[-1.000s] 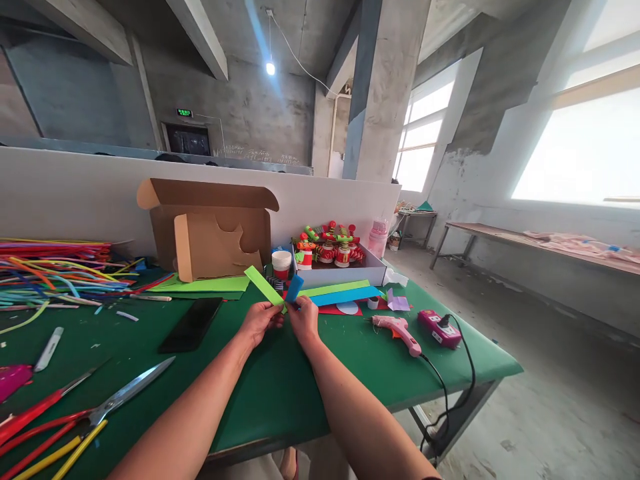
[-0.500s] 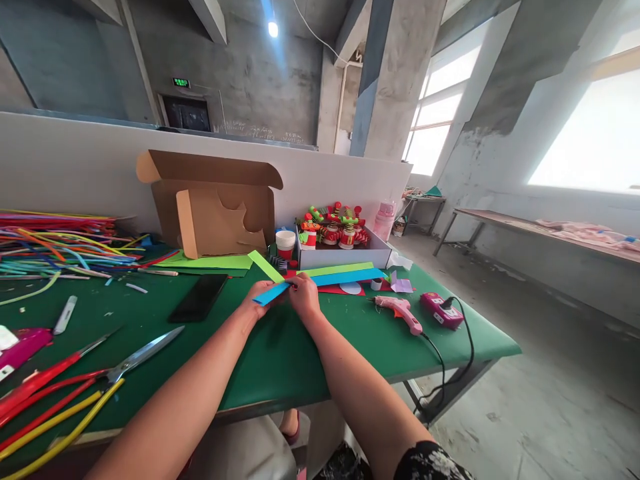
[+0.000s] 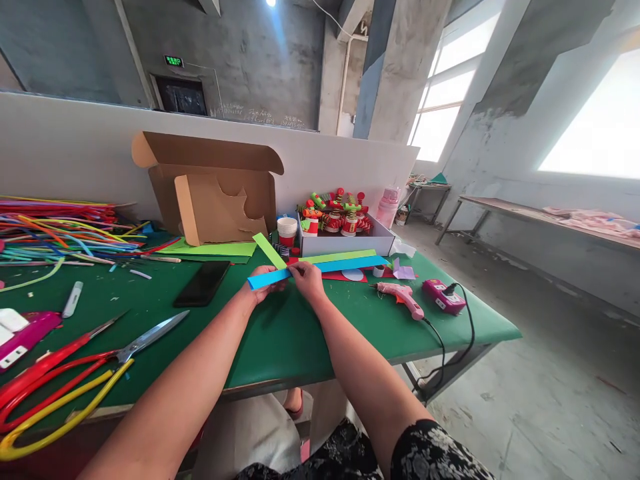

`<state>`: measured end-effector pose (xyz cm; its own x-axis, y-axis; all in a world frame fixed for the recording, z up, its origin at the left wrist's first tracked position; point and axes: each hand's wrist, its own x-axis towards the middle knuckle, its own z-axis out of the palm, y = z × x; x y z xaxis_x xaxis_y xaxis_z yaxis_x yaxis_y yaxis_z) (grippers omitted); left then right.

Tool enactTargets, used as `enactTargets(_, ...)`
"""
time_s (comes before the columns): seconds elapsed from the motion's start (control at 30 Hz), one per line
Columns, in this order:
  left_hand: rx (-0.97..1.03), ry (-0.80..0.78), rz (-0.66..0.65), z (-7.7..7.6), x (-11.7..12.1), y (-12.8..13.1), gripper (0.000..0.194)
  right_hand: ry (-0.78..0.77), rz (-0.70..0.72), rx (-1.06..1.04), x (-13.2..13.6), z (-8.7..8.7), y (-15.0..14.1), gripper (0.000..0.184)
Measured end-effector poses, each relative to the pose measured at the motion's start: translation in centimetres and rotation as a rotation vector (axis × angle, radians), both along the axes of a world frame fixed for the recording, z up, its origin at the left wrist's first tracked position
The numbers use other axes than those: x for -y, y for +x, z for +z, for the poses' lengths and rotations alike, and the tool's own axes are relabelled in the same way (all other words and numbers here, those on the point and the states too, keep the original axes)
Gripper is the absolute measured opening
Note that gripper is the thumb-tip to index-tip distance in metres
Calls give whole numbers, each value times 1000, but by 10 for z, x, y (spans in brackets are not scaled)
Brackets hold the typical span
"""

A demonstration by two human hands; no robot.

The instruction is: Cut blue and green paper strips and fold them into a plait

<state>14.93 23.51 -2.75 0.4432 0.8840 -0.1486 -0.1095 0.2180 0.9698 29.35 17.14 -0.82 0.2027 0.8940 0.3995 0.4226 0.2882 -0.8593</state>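
Over the green table, my two hands meet at the crossing of a blue paper strip (image 3: 353,265) and a light green paper strip (image 3: 271,251). My left hand (image 3: 264,283) is closed under the crossing, with the blue strip's near end lying over its fingers and part of the hand hidden. Pressed onto the crossing from the right is my right hand (image 3: 307,280), thumb and fingers pinched on the strips. The long ends of both strips point right, and a short green end slants up to the left.
A pink glue gun (image 3: 400,299) lies right of my hands, beside a magenta power socket (image 3: 444,296). At left are scissors (image 3: 135,343), a black phone (image 3: 203,283) and colourful pipe cleaners (image 3: 60,233). Behind stand a cardboard box (image 3: 215,200), paper cups (image 3: 287,230) and a white tray (image 3: 345,245) of red figures.
The blue strip's short end has been folded down from upright to the left, across the green strip. My view has tilted downward.
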Motion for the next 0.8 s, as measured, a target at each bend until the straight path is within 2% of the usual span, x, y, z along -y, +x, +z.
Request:
enactTargets(0.07,-66,0,-36,2,2,-2,39,-33,12,-98,-3,-3,3,10)
enactTargets(0.23,-160,53,-102,10,5,-7,35,-153,95,-350,-7,-9,4,9)
enactTargets(0.47,-85,179,-89,24,18,-1,27,-206,151,-676,-8,-7,8,18)
enactTargets(0.67,27,269,-30,32,33,8,53,-211,162,-858,-6,-2,10,21)
enactTargets(0.8,26,291,45,29,30,9,53,-253,195,-872,-2,0,5,22)
